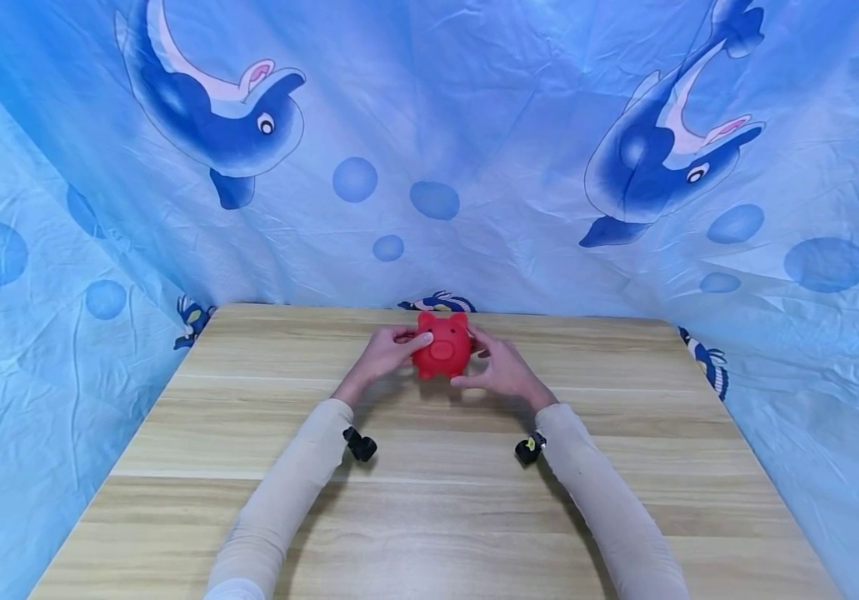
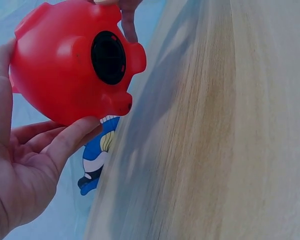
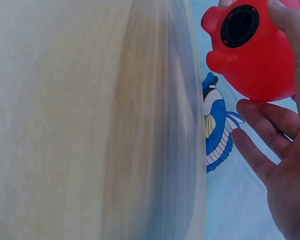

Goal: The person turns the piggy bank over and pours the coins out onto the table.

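A red piggy bank (image 1: 441, 350) is held up just above the far part of the wooden table, its snout towards the head camera. My left hand (image 1: 387, 353) grips it from the left, the thumb over its front and the other fingers round its side. From the right, my right hand (image 1: 502, 367) holds it between spread fingers and a thumb near its lower edge. Both wrist views show its underside with stubby feet and a round black plug (image 2: 108, 57). Part of the right hand is cut off in the right wrist view.
The wood-grain table (image 1: 429, 517) extends towards the wearer. Blue cloth (image 1: 504, 150) printed with dolphins and bubbles hangs close behind its far edge and along both sides. Small black cameras (image 1: 360, 446) sit at the wrists, over the beige sleeves.
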A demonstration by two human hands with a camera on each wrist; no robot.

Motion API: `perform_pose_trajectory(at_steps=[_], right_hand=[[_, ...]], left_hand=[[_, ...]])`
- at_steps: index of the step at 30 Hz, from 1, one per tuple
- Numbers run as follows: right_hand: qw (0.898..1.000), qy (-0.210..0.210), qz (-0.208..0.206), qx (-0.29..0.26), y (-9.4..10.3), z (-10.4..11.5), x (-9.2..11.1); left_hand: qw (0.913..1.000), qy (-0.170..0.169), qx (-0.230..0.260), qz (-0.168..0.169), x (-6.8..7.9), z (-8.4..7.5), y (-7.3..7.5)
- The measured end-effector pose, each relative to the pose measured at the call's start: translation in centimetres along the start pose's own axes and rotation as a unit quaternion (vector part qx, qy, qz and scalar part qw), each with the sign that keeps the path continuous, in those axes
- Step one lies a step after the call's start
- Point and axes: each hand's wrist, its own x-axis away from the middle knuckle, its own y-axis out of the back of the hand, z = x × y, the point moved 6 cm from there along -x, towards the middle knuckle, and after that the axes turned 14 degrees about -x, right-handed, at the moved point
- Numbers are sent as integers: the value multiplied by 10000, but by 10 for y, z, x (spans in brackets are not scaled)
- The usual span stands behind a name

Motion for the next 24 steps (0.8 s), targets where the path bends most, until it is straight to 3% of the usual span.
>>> perform_pose_trajectory(at_steps=[10, 16, 21, 24], right_hand=[[9999, 51, -102, -17, 2, 1, -1], [9995, 152, -145, -253, 4, 3, -2], [9990, 117, -190, -379, 6, 4, 0], [9989, 110, -169, -424, 6, 6, 1]], left_hand=[[9995, -281, -85, 129, 4, -5, -1], [9979, -439, -484, 4, 6, -8, 1], [9928, -782, -908, -41, 8, -9, 2], [9921, -981, -776, 8, 10, -7, 2]])
